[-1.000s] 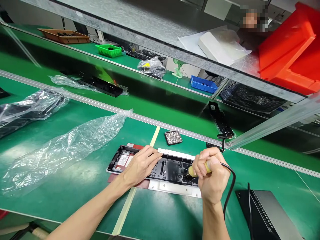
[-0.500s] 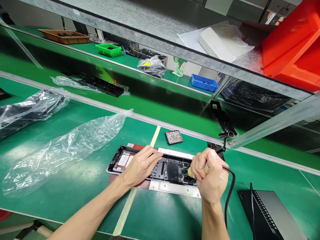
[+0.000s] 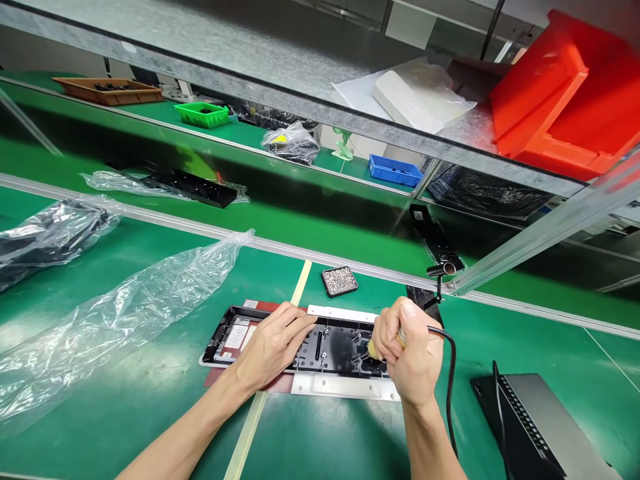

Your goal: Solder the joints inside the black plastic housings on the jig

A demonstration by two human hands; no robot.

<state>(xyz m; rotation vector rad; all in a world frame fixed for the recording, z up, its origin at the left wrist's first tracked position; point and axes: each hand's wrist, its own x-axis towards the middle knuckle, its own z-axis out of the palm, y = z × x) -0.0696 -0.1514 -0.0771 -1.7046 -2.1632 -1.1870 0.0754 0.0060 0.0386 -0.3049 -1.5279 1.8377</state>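
Note:
A long black plastic housing (image 3: 331,347) lies open side up across the bench, held between white fixture strips, with a white strip (image 3: 345,385) along its near side. My left hand (image 3: 273,343) is laid across it, fingers bent over toward the far rim, gripping it; the thumb is mostly hidden. In my right hand (image 3: 413,357) is a corded soldering iron with a yellow handle (image 3: 373,349), angled down into the housing's right part. Its tip is not clearly visible. A small black tray (image 3: 340,281) of tiny metal parts sits just beyond the housing.
A tubular metal holder (image 3: 441,269) stands behind my right hand. At right lies a dark laptop-like device (image 3: 530,420) with a cable over it. Clear plastic bags (image 3: 150,300) cover the left side. A metal shelf (image 3: 240,83) with a red bin (image 3: 560,100) hangs overhead.
The whole view has shifted slightly. Both hands keep nearly the same places on the housing and the soldering iron, which remains pointed into the same area.

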